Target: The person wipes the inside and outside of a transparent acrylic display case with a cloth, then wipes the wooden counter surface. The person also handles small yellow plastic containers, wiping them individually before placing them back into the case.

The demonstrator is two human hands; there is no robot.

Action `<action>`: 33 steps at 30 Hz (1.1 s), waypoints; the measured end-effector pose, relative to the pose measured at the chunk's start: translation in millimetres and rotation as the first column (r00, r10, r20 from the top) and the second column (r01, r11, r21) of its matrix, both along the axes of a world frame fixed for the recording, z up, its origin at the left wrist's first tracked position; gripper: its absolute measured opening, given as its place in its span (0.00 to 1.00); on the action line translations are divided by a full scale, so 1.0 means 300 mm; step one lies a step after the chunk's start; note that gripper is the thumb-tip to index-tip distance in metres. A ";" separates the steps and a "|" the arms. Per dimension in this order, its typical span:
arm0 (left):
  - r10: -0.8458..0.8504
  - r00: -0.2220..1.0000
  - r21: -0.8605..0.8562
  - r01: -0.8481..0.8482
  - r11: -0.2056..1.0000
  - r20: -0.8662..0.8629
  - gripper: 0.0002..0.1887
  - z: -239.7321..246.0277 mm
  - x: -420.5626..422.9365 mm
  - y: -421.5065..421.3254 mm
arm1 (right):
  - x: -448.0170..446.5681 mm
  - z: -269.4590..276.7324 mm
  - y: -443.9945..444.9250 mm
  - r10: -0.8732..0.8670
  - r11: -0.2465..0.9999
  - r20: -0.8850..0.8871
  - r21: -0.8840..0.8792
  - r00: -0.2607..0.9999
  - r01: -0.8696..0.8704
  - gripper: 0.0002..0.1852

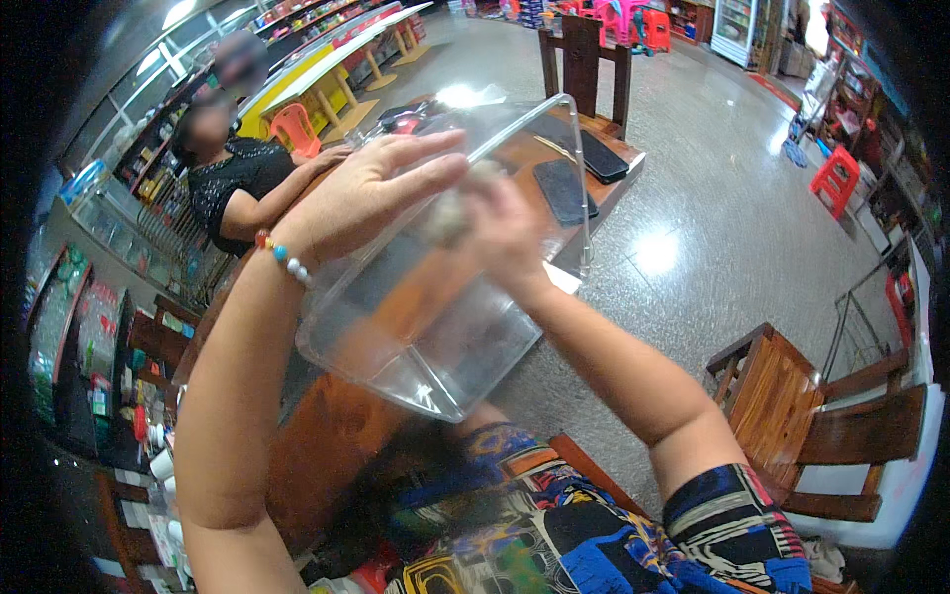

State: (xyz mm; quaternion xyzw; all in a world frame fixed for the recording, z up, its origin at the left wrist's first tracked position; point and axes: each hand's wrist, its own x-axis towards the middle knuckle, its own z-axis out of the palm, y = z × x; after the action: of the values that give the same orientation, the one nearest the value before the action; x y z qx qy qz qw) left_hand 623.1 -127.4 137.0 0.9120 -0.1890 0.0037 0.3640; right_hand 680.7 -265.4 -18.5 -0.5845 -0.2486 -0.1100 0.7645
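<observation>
A clear plastic box (438, 371) is tilted over the table edge and my lap, its rim towards the far right. My left hand (386, 174) holds it by its far left side, fingers stretched along the rim and a beaded bracelet at the wrist. Blurred by motion, my right hand (505, 237) is at the box's opening, gripping a greyish crumpled cloth (449, 215). Whether the cloth touches the plastic cannot be told. Behind the box runs a brown wooden table (326, 431), partly seen through it.
Through and beside the box, a black phone (603, 157) and a dark flat item (560, 193) lie on the table. Another person (245, 178) sits across at the left. Wooden chairs (772, 386) (582, 67) stand at the right and far end. A red stool (835, 182) is further right.
</observation>
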 end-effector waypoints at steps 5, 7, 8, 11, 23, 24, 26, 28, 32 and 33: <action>0.005 0.996 -0.069 -0.011 0.998 -0.086 0.38 -0.004 0.013 -0.029 | 0.033 0.005 0.169 -0.436 0.658 0.660 -0.231 0.612 0.717 0.28; 0.009 0.998 -0.079 -0.014 0.997 -0.065 0.38 -0.006 0.014 -0.023 | 0.119 -0.020 0.141 -0.437 0.627 0.612 -0.317 0.659 0.711 0.31; 0.008 0.998 -0.088 -0.013 0.996 -0.056 0.38 -0.011 0.018 -0.023 | 0.166 -0.019 0.128 -0.470 0.649 0.563 -0.301 0.680 0.698 0.30; 0.058 0.992 -0.104 -0.070 0.992 -0.114 0.36 0.010 -0.013 -0.068 | 0.219 -0.023 0.101 -0.450 0.515 0.715 -0.282 0.535 0.809 0.30; 0.092 0.994 -0.045 -0.094 0.995 -0.056 0.36 -0.005 -0.024 -0.051 | 0.052 -0.401 -0.027 -0.336 0.398 0.420 -0.748 0.843 0.532 0.20; 0.084 0.995 -0.069 -0.088 0.994 -0.057 0.37 -0.011 -0.025 -0.042 | 0.012 -0.363 0.002 -0.341 0.399 0.361 -0.781 0.868 0.481 0.21; 0.087 0.992 -0.094 -0.095 0.991 -0.086 0.32 -0.016 -0.027 -0.056 | -0.031 -0.337 0.048 -0.320 0.414 0.216 -0.844 0.922 0.341 0.21; 0.112 0.993 -0.033 -0.114 0.993 -0.044 0.30 -0.005 -0.034 -0.056 | -0.118 -0.339 0.073 -0.131 0.377 0.301 -0.866 0.945 0.328 0.19; 0.113 0.991 -0.086 -0.119 0.989 -0.076 0.30 -0.004 -0.027 -0.065 | -0.240 -0.354 0.098 0.183 0.564 0.363 -0.800 0.914 0.205 0.15; 0.094 0.994 -0.093 -0.100 0.991 -0.061 0.32 -0.002 -0.033 -0.058 | -0.241 -0.348 0.098 0.272 0.555 0.352 -0.818 0.896 0.152 0.15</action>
State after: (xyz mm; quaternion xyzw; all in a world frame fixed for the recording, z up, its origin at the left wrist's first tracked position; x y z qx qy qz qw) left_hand 613.1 -144.7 136.3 0.9014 -0.1337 0.0047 0.4119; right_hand 608.3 -236.0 -122.8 -0.8242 -0.4567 -0.0819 0.3247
